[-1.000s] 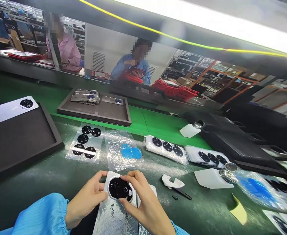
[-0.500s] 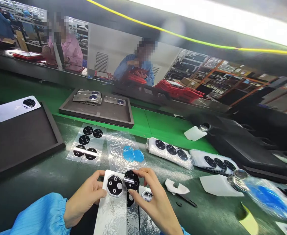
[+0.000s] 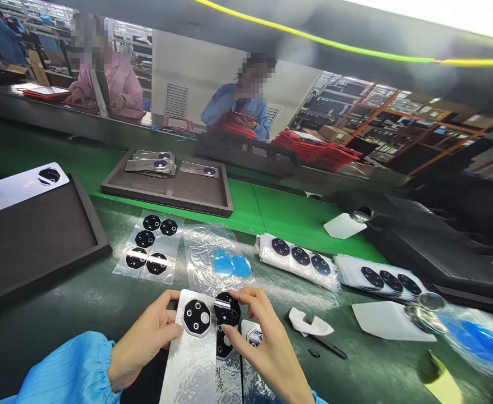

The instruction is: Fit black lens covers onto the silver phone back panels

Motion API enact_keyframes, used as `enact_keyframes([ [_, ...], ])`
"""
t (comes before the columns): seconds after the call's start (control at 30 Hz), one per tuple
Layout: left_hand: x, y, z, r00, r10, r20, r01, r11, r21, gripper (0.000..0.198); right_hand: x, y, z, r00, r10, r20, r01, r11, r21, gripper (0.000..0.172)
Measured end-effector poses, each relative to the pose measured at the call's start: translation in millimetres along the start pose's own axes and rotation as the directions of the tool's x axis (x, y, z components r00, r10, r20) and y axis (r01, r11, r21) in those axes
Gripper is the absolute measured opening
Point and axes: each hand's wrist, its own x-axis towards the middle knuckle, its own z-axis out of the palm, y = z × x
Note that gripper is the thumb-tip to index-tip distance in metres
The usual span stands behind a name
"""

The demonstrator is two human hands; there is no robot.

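Note:
My left hand (image 3: 156, 334) is closed around the upper left edge of a silvery phone back cover (image 3: 190, 365), which has a black octagonal camera area near its top. Between thumb and fingers of my right hand (image 3: 267, 336) is a black octagonal camera lens cover (image 3: 227, 308), just right of that camera area. Below the lens cover lies a second phone back (image 3: 228, 373), with a dark camera area partly hidden. A third phone back (image 3: 252, 334) shows behind my right hand, mostly covered by it.
Ahead lie a clear sheet with several black lens covers (image 3: 145, 238), a film with blue discs (image 3: 232, 265) and stacked lens sheets (image 3: 299, 258). Trays (image 3: 199, 196) with phones stand left and behind. Tweezers (image 3: 330, 347) and white-tabbed pieces (image 3: 391, 321) lie right. Two people sit opposite.
The view has shifted slightly, so the items on the right appear farther right. Both hands keep their grips and have barely moved.

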Motion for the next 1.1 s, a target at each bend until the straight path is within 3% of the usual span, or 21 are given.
enact_keyframes([
  [0.67, -1.7, 4.3, 4.0, 1.0, -0.021, -0.005, 0.021, 1.0, 0.014, 0.054, 6.2, -20.7, 11.8, 0.994, -0.048, 0.099, 0.041, 0.997, 0.067, 0.038],
  [1.1, -1.6, -2.6, 4.6, 0.998, 0.041, 0.048, -0.042, 0.999, 0.021, 0.052, 8.7, -29.9, 20.3, 0.968, -0.112, 0.224, 0.099, 0.993, 0.069, 0.048],
])
